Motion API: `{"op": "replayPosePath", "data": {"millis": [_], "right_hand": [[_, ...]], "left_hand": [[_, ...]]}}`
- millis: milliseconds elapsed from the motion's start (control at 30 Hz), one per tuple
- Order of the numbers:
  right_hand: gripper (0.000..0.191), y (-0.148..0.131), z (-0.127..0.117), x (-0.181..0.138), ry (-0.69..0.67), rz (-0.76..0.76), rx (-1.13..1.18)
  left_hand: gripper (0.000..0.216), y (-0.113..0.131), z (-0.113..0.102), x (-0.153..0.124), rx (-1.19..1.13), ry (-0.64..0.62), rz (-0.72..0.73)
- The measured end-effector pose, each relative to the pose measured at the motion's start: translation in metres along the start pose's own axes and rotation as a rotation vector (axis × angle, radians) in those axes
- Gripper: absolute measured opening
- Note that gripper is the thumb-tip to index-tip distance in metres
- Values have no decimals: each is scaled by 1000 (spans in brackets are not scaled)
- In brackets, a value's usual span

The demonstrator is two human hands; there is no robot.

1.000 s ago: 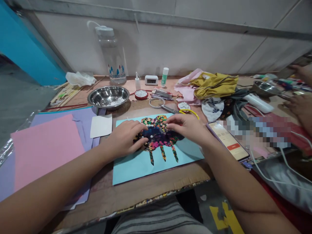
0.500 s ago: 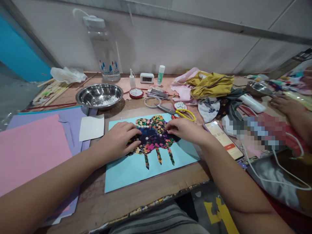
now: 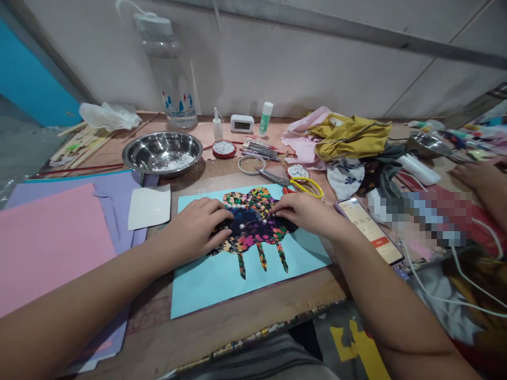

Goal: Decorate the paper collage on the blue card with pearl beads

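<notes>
In the head view, the cutout [image 3: 257,232], dark and flower-patterned with three pointed strips at its lower edge, lies on the blue sheet [image 3: 206,290] in front of the person, between the two hands. The left hand [image 3: 200,224] rests over the cutout's left end, thumb and forefinger a little apart, with white beads [image 3: 242,226] on the dark middle just beyond them. The right hand [image 3: 304,214] is at the cutout's right side, thumb and forefinger in a narrow pinch; whether they hold anything small, I cannot tell. Just beyond the sheet's far edge lie yellow-handled scissors [image 3: 307,186], their blades pointing to a ring [image 3: 240,164], with a dish of white bits [image 3: 298,172] beside the handles. Farther back stand a steel bowl [image 3: 127,158], a red-rimmed dish [image 3: 224,148], a glue bottle [image 3: 217,128], a clock [image 3: 242,124] and a glue stick [image 3: 265,120]. A white card [image 3: 149,208] lies left of the blue sheet, partly over purple paper [image 3: 114,195], which also bears a pink sheet [image 3: 51,237]. A phone [image 3: 370,230] lies near the right forearm, and farther right is another person's hand [image 3: 471,175].
</notes>
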State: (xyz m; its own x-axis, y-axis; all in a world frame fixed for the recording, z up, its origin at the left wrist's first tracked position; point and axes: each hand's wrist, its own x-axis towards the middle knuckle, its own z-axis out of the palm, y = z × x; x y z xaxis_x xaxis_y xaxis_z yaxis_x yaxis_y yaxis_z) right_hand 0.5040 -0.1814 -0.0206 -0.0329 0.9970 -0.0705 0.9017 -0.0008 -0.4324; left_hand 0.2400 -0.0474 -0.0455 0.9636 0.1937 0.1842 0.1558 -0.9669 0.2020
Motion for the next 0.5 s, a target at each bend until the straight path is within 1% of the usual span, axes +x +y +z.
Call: {"op": "replayPosePath", "data": {"millis": [133,267,367,500], "right_hand": [[19,-1,3,1,42,36,9],[13,-5,5,1,56,97,18],[10,-7,5,2,51,112,10],[13,-10,4,2,28,105,-29]], "left_hand": [[31,0,0,0,7,-13,-6],[32,-1,1,0,9,-30,-17],[32,-1,2,0,8,-32,-15],[30,0,1,1,9,-25,-14]]}}
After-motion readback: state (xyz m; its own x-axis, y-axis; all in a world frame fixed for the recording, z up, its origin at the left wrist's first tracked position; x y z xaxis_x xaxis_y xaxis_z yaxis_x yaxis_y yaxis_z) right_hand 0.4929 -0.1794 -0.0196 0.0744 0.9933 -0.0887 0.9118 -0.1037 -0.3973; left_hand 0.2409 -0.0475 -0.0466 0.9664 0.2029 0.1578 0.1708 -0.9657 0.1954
